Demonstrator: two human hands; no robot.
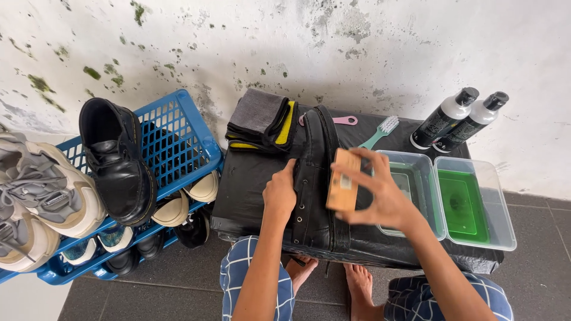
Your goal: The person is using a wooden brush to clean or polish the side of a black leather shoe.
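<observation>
Boot [315, 190] of stiff, weighty-looking black leather, lying mid-tabletop [238, 190] left of the green tubs [476, 208], pinned flat near its laces by the left hand [279, 193], brushed by the right hand [383, 193] clamped on a light wooden brush [343, 181]; likely best steadied by upper or sole.

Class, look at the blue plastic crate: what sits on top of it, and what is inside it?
On top of the blue crate sit a black boot and grey-and-cream sneakers. Inside, several shoes show through the open side; the crate and the shoes on top hide the rest.
</observation>
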